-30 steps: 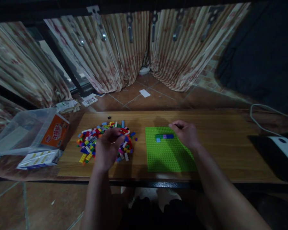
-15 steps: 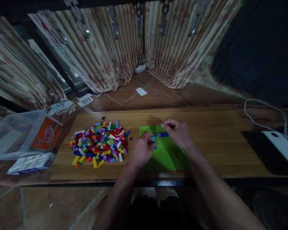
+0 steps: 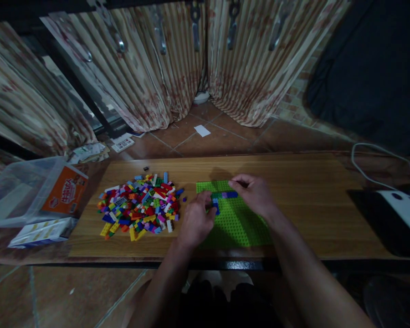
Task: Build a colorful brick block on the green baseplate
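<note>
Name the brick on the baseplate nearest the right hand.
The dark blue brick just right of the purple brick; the other blue brick sits by the left hand.

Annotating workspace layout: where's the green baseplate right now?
In the head view, the green baseplate lies on the wooden tabletop, right of the brick pile, partly hidden by the left hand and right hand.

**Right side open, left side cluttered**

Wide bare run of table [image 3: 314,205] right of the right hand [image 3: 254,193], up to the black pad [image 3: 372,218]. Brick pile [image 3: 140,207] blocks the left. Narrow lane between pile and green baseplate [image 3: 241,228]: one loose brick [image 3: 185,199] in it, left hand [image 3: 195,221] across its front. Baseplate reachable from the front between forearms; brick row [image 3: 229,195] sits at its back.
</note>
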{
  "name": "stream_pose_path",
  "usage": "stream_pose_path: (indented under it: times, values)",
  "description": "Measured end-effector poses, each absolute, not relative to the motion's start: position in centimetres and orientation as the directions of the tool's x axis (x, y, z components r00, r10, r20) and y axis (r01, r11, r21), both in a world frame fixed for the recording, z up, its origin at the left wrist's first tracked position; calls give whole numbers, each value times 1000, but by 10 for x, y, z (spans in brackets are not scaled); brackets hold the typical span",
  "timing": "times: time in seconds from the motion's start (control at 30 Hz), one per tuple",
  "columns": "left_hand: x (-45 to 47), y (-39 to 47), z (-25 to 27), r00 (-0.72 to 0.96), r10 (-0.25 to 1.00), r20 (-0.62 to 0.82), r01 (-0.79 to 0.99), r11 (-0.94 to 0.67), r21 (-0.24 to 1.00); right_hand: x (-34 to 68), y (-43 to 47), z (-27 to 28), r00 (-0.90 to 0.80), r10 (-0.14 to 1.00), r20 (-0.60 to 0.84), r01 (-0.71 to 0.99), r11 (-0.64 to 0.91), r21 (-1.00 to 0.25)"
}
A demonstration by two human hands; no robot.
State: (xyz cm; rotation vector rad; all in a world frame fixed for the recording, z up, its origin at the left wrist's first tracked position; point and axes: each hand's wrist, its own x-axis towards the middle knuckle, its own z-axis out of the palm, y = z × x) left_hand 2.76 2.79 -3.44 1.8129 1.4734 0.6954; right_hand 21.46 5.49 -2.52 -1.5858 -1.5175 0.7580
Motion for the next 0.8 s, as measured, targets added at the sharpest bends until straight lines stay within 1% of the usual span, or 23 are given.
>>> stream_pose_path:
  times: [0.13,0.33,0.53,0.6,0.7,0.8]
  values:
    - [25,29,-36,226,973,-46,583,-97,807,213,55,-27,69,992,102,512,53,-857]
    - [29,28,-43,264,964,-18,550,-135,824,213,55,-27,77,992,102,534,45,-844]
    - [29,27,-39,254,967,-29,575,-127,808,213,55,-26,79,993,92,564,31,-825]
    - [28,28,-38,257,966,-33,594,-131,794,214,54,-24,65,996,69,575,19,-818]
    - [26,27,-37,265,963,-43,621,-137,772,213,49,-20,-53,998,-35,616,5,-788]
    - [24,27,-35,265,963,-51,640,-136,756,209,43,-18,-190,973,-128,690,40,-723]
